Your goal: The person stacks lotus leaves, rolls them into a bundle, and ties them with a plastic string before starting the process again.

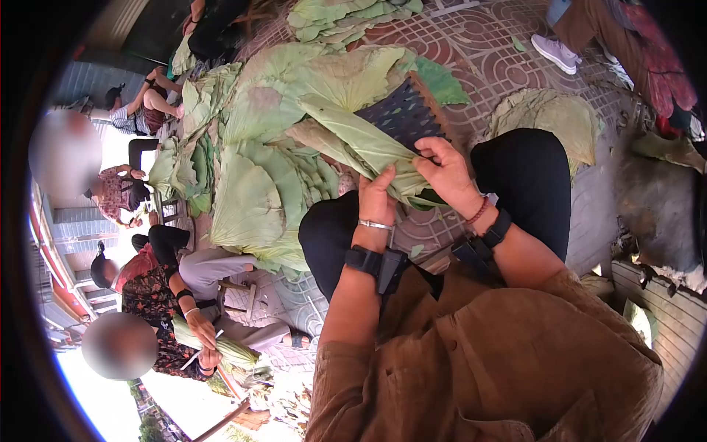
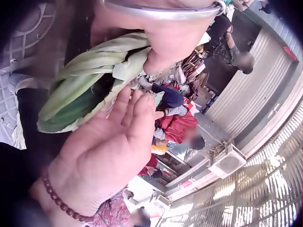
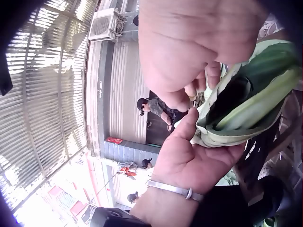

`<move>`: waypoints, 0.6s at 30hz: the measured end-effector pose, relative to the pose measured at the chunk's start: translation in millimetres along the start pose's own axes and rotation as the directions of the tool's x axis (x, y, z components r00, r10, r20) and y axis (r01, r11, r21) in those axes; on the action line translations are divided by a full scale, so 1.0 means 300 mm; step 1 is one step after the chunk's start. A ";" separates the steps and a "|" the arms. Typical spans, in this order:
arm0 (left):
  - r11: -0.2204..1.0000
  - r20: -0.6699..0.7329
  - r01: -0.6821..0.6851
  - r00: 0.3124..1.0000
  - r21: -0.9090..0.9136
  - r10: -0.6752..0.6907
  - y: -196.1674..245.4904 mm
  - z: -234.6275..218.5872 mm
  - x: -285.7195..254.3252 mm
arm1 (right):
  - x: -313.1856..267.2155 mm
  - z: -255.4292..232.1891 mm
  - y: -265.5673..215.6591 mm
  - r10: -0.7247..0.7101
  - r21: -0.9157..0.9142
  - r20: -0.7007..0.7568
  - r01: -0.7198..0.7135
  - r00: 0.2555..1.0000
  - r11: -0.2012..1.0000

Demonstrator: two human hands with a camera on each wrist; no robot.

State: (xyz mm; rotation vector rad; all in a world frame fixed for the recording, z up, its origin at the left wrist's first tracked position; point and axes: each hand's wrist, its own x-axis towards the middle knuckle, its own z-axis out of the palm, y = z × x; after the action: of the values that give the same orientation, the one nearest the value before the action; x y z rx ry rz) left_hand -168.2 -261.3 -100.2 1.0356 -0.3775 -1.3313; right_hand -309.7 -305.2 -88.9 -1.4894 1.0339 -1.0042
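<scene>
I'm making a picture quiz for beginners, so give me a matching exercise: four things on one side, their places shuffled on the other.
1. Folded leaf
2. Silver bangle
3. Bead bracelet
4. Light-coloured shoe

A. Around the right wrist
B. On someone's foot, at the head view's upper right
C. At the left hand and right hand
D. Around the left wrist

Right pairs: 1-C, 2-D, 3-A, 4-B

Leaf pile (image 1: 254, 169) ahead of left knee (image 1: 324, 232); another pile (image 1: 549, 118) beyond right knee (image 1: 526, 173), apparently on paving (image 1: 482, 62).
</scene>
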 end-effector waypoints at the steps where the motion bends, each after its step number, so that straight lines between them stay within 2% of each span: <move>1: 1.000 -0.034 -0.012 0.999 -0.021 0.012 0.003 0.012 -0.007 | 0.018 -0.015 0.023 0.167 0.063 -0.071 -0.162 0.983 0.985; 2: 0.998 0.000 0.001 1.000 -0.067 -0.001 0.015 0.018 -0.013 | 0.038 -0.033 0.039 0.304 0.118 0.013 -0.303 0.953 0.946; 3: 0.998 0.005 0.015 1.000 -0.063 -0.014 0.015 0.013 -0.011 | 0.029 -0.037 0.052 0.313 0.120 0.002 -0.311 0.950 0.943; 5: 0.999 0.074 0.000 0.997 -0.054 0.004 0.015 0.010 -0.005 | 0.015 -0.038 0.054 0.183 0.114 0.206 -0.209 0.961 0.971; 6: 0.999 0.072 -0.005 0.997 -0.044 0.008 0.012 0.010 -0.003 | 0.013 -0.051 0.027 0.139 -0.012 0.339 -0.143 0.931 0.990; 10: 1.000 0.033 -0.006 0.999 -0.015 0.006 -0.002 0.010 -0.010 | 0.001 -0.050 0.042 0.132 -0.087 0.391 -0.106 0.911 0.990; 13: 0.999 0.090 -0.052 0.995 0.012 0.050 0.018 0.034 -0.022 | 0.000 -0.071 0.007 0.066 0.087 0.502 -0.126 0.862 0.988; 15: 0.999 0.148 0.001 0.989 -0.037 0.004 0.035 0.028 -0.031 | -0.004 -0.067 0.001 0.075 0.103 0.461 -0.138 0.884 0.985; 16: 1.000 0.176 -0.015 0.984 -0.006 0.016 0.025 0.016 -0.022 | -0.006 -0.063 -0.003 0.084 0.123 0.421 -0.149 0.903 0.981; 17: 1.000 0.177 -0.016 0.984 -0.008 0.018 0.019 0.012 -0.018 | -0.006 -0.058 0.001 0.083 0.122 0.421 -0.148 0.903 0.982; 18: 1.000 0.149 -0.009 0.989 -0.026 0.013 0.014 0.006 -0.015 | -0.003 -0.050 0.014 0.142 0.184 0.337 -0.213 0.931 0.960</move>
State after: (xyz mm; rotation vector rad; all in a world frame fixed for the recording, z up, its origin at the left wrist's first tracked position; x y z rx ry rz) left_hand -168.3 -258.4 -94.5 0.9149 -0.4767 -1.4042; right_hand -324.6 -308.9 -91.1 -1.2987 0.7810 -0.6922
